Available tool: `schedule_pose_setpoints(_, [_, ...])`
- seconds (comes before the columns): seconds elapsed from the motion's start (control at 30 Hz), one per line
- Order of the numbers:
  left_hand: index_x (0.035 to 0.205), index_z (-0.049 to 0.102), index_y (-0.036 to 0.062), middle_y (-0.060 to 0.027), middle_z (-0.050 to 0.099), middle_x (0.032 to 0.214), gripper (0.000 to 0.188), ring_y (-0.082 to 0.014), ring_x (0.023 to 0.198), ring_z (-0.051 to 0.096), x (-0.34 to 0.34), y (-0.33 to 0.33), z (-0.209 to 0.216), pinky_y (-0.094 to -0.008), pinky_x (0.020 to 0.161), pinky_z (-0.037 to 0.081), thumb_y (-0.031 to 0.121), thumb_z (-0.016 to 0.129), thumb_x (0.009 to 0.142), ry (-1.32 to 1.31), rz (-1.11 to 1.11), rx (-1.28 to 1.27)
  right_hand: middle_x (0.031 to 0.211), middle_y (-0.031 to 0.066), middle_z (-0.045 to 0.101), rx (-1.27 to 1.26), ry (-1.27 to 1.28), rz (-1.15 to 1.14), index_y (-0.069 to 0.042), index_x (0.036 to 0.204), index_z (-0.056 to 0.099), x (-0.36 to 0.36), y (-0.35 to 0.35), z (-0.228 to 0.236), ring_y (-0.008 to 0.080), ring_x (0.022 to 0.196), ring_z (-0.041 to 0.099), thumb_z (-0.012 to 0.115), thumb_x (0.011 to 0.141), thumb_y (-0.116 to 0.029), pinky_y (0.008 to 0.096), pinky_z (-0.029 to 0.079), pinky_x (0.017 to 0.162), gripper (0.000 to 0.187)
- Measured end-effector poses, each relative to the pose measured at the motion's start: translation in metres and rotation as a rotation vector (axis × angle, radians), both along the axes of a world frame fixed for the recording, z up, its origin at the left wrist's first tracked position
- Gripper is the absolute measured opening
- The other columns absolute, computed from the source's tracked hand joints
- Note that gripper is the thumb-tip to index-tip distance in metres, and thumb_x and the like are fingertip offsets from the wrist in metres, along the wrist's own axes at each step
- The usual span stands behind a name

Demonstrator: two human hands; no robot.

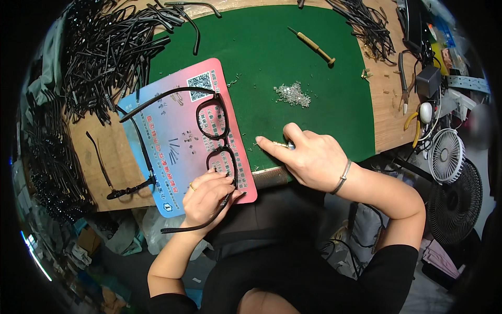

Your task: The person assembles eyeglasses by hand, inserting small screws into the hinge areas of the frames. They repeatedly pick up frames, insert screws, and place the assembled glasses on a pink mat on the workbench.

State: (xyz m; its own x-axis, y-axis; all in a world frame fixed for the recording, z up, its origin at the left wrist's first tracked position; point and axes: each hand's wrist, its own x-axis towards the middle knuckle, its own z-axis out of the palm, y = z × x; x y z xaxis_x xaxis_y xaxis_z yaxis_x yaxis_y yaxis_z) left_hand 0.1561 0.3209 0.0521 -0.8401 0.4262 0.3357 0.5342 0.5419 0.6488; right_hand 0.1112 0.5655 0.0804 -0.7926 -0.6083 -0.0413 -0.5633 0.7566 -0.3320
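Observation:
My left hand (205,198) is closed around one end of a black eyeglass frame (226,142), near a hinge. One temple of the frame stretches away over the pink and blue card (172,125); the other sticks out below my fingers. My right hand (314,157) hovers at or rests on the green mat (246,42), index finger stretched toward a few tiny screws by the card's edge. Tucked under that finger is a slim brass-coloured tool (281,144) with a silvery end, mostly hidden, apparently a screwdriver. Small metal parts (189,140) lie on the card.
A pile of tiny clear or silvery pieces (294,95) sits mid-mat, with a brass screwdriver (314,47) beyond. Heaps of black temples (112,52) crowd the left and more (366,26) lie far right. Pliers (402,86) and a white fan (447,155) are at right.

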Motion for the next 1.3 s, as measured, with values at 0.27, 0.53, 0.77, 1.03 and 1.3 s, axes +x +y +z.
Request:
schedule_pose_setpoints(0.27, [0.076, 0.064, 0.0041, -0.0068, 0.067, 0.083, 0.015, -0.0227, 0.083, 0.064, 0.004, 0.000, -0.007, -0.0358, 0.082, 0.052, 0.003, 0.075, 0.066, 0.040, 0.019, 0.005, 0.078, 0.0053, 0.048, 0.077, 0.138, 0.055, -0.015, 0.116, 0.060, 0.004, -0.005, -0.005, 0.0153, 0.050, 0.048, 0.058, 0.072, -0.012, 0.0267, 0.044, 0.044, 0.044])
schedule_pose_setpoints(0.53, [0.075, 0.064, 0.0033, -0.0081, 0.067, 0.083, 0.015, -0.0230, 0.083, 0.064, 0.003, 0.001, -0.008, -0.0361, 0.082, 0.053, 0.002, 0.075, 0.065, 0.045, 0.022, 0.048, 0.080, 0.0037, 0.046, 0.075, 0.230, 0.071, -0.011, 0.114, 0.058, 0.006, -0.006, -0.012, 0.0128, 0.047, 0.045, 0.057, 0.071, -0.013, 0.0229, 0.043, 0.039, 0.043])
schedule_pose_setpoints(0.77, [0.076, 0.064, 0.0042, -0.0072, 0.067, 0.083, 0.016, -0.0223, 0.083, 0.063, 0.002, 0.005, -0.004, -0.0383, 0.084, 0.051, 0.001, 0.075, 0.064, 0.055, 0.039, 0.007, 0.079, 0.0034, 0.047, 0.069, 0.187, 0.049, -0.016, 0.117, 0.058, 0.005, -0.007, -0.006, 0.0145, 0.048, 0.046, 0.057, 0.072, -0.012, 0.0247, 0.044, 0.042, 0.045])
schedule_pose_setpoints(1.03, [0.077, 0.064, 0.0049, -0.0065, 0.068, 0.083, 0.016, -0.0215, 0.082, 0.063, 0.002, -0.002, -0.009, -0.0389, 0.085, 0.050, 0.001, 0.075, 0.065, 0.011, 0.032, 0.032, 0.080, 0.0098, 0.048, -0.295, -0.275, 0.107, -0.015, 0.111, 0.057, 0.007, -0.012, 0.009, 0.0202, 0.051, 0.058, 0.060, 0.078, -0.014, 0.0300, 0.048, 0.043, 0.033])
schedule_pose_setpoints(1.3, [0.076, 0.064, 0.0047, -0.0065, 0.068, 0.083, 0.015, -0.0219, 0.082, 0.064, 0.002, 0.002, -0.009, -0.0389, 0.087, 0.050, -0.002, 0.073, 0.065, 0.020, 0.038, 0.040, 0.075, 0.0084, 0.049, -0.324, -0.243, 0.096, -0.018, 0.106, 0.057, 0.023, -0.028, -0.001, 0.0219, 0.045, 0.056, 0.061, 0.076, -0.016, 0.0315, 0.046, 0.041, 0.031])
